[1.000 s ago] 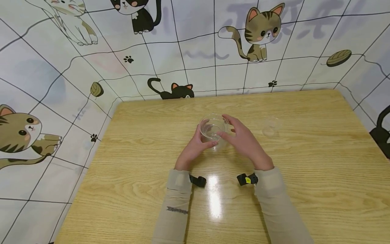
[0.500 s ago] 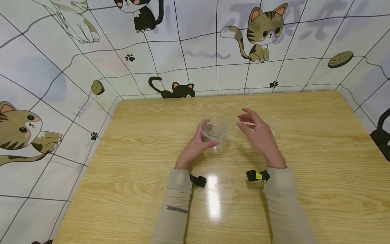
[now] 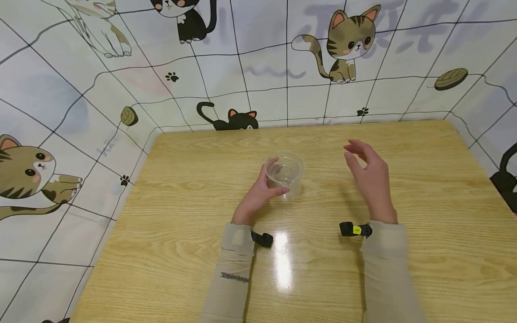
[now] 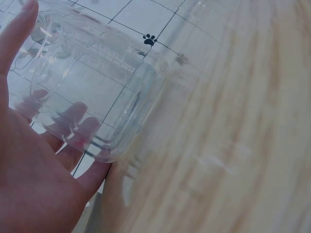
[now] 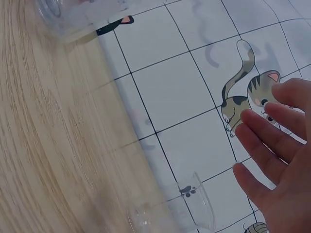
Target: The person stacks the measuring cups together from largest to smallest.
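Clear plastic cups (image 3: 288,163) stand upright on the table, one appearing nested in another by the several ring lines inside the wall. My left hand (image 3: 258,195) holds them from the left, thumb at the near side and fingers behind. In the left wrist view, the fingers show through the clear wall (image 4: 107,92). My right hand (image 3: 371,177) is raised over the table to the right, fingers loosely bent and holding nothing. Another clear cup (image 5: 201,206) shows below that hand in the right wrist view; in the head view the hand hides it.
The wooden table (image 3: 181,193) meets a white sheet (image 3: 266,89) printed with cats and grid lines at the back and sides. Each wrist wears a black strap camera, such as the right wrist's camera (image 3: 355,229).
My right hand has let go of the nested cups and moved to the right, over where the other cup was seen. My left hand has stayed on the cups.
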